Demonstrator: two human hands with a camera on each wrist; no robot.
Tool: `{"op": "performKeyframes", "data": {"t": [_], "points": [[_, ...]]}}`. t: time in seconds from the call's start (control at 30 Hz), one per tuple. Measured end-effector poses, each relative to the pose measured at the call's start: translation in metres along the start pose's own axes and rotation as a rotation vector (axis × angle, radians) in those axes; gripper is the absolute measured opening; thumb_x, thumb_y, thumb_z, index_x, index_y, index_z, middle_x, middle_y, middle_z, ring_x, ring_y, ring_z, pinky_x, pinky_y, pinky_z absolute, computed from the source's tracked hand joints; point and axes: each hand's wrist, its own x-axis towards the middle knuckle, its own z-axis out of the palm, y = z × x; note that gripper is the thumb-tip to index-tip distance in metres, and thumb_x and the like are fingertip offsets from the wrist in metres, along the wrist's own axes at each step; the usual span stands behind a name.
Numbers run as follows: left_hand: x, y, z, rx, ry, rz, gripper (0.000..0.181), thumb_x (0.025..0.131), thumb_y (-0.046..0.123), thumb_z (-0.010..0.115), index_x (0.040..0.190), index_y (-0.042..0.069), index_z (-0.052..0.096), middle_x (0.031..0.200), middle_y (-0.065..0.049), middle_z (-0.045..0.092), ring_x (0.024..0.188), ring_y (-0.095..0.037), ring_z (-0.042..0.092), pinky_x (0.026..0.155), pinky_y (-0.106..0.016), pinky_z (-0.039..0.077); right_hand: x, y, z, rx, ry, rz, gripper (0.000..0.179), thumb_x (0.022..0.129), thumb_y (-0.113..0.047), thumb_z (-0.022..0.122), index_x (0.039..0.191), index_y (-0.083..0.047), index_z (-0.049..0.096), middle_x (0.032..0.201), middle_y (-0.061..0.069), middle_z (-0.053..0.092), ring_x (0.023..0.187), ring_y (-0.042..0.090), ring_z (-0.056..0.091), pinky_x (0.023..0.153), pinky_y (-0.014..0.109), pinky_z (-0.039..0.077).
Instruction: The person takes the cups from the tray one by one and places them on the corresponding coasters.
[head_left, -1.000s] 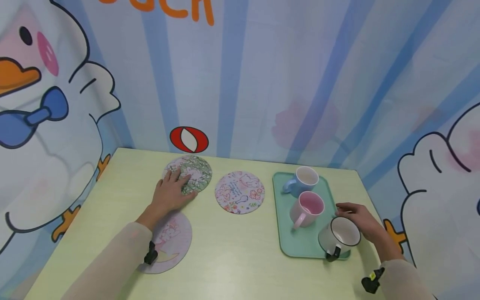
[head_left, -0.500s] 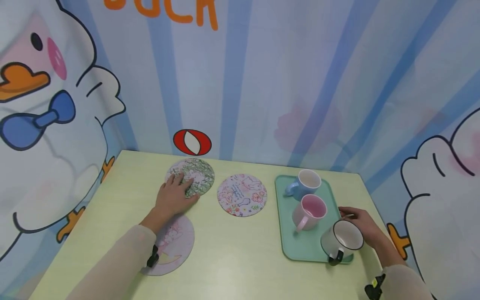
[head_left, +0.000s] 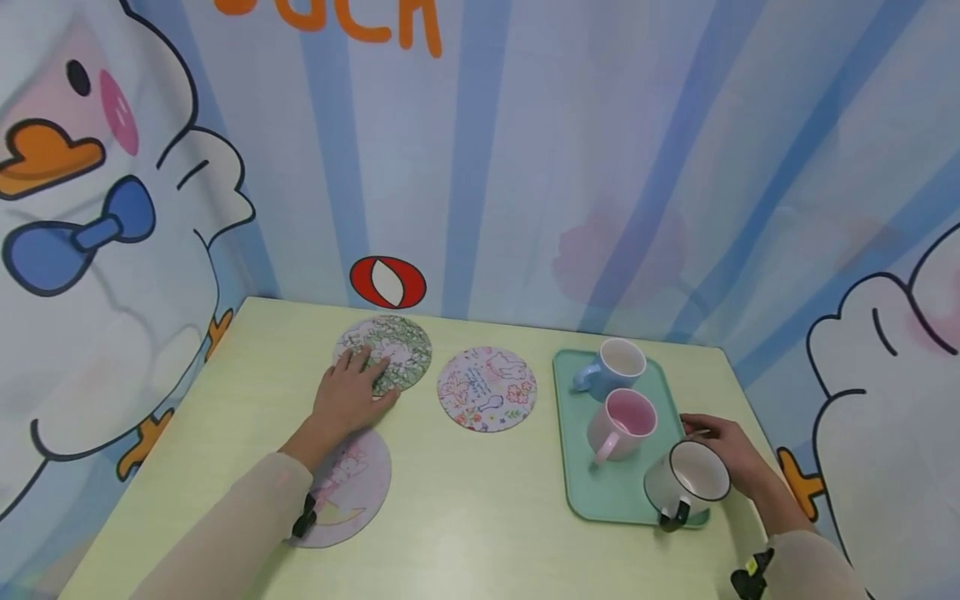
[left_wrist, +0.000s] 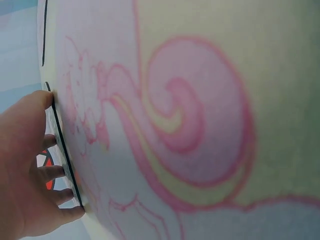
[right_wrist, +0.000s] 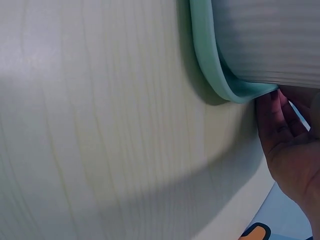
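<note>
My left hand [head_left: 348,400] rests with fingers spread on a round placemat [head_left: 405,354] with a green leafy print, at the back left of the table. Under the left wrist lies a pink round placemat [head_left: 352,492], which fills much of the left wrist view. A third, flowered round placemat [head_left: 487,389] lies to the right of the hand. My right hand [head_left: 731,450] grips the right rim of a green tray [head_left: 592,500]; its thumb is partly hidden by a white mug [head_left: 675,483] with a black rim. Also on the tray stand a pink mug [head_left: 618,429] and a blue mug [head_left: 607,375].
The pale wooden table [head_left: 465,533] meets a striped blue cloth backdrop [head_left: 517,167] at its back edge. Printed ducks flank both sides. The white mug stands at the tray's front right corner, close to the right hand.
The whole scene has shifted slightly right and down as the head camera turned. Both hands, the placemats and the tray with its mugs keep their places.
</note>
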Motion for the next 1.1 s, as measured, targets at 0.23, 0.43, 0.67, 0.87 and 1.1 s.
{"op": "performKeyframes", "data": {"t": [0.23, 0.43, 0.67, 0.87, 1.1], "points": [[0.001, 0.001, 0.001, -0.008, -0.012, 0.001, 0.074, 0.103, 0.055, 0.057, 0.161, 0.012, 0.045, 0.169, -0.026, 0.029, 0.155, -0.053, 0.021, 0.117, -0.071, 0.029, 0.001, 0.002, -0.002, 0.014, 0.001, 0.024, 0.051, 0.108, -0.006, 0.055, 0.154, 0.012, 0.043, 0.131, 0.033, 0.061, 0.099, 0.014, 0.062, 0.077, 0.034, 0.058], [0.001, 0.000, 0.003, -0.035, -0.009, -0.004, 0.074, 0.103, 0.054, 0.056, 0.162, 0.011, 0.044, 0.170, -0.026, 0.027, 0.156, -0.053, 0.018, 0.118, -0.072, 0.027, 0.002, -0.002, -0.002, 0.009, 0.009, 0.051, 0.052, 0.108, -0.011, 0.056, 0.154, 0.011, 0.044, 0.132, 0.032, 0.061, 0.100, 0.016, 0.063, 0.078, 0.033, 0.057], [-0.003, 0.000, 0.007, -0.069, 0.031, -0.015, 0.073, 0.102, 0.052, 0.059, 0.161, 0.010, 0.046, 0.169, -0.027, 0.028, 0.156, -0.054, 0.018, 0.118, -0.074, 0.024, 0.004, -0.005, -0.002, -0.022, 0.016, 0.052, 0.051, 0.109, -0.016, 0.057, 0.151, 0.011, 0.048, 0.132, 0.031, 0.061, 0.103, 0.021, 0.064, 0.078, 0.034, 0.057], [-0.004, 0.006, 0.009, -0.114, 0.040, -0.029, 0.076, 0.101, 0.058, 0.056, 0.161, 0.012, 0.047, 0.170, -0.025, 0.027, 0.157, -0.054, 0.014, 0.118, -0.078, 0.017, 0.007, -0.009, -0.002, -0.055, 0.015, 0.034, 0.051, 0.110, -0.019, 0.056, 0.152, 0.010, 0.049, 0.137, 0.034, 0.059, 0.104, 0.029, 0.067, 0.077, 0.036, 0.059], [-0.005, 0.025, 0.005, -0.113, 0.080, 0.068, 0.076, 0.100, 0.062, 0.058, 0.161, 0.017, 0.048, 0.172, -0.020, 0.026, 0.158, -0.051, 0.013, 0.118, -0.078, 0.018, 0.011, -0.013, -0.007, -0.136, 0.023, 0.005, 0.051, 0.110, -0.018, 0.055, 0.151, 0.011, 0.048, 0.136, 0.034, 0.060, 0.109, 0.035, 0.066, 0.080, 0.032, 0.057]]}}
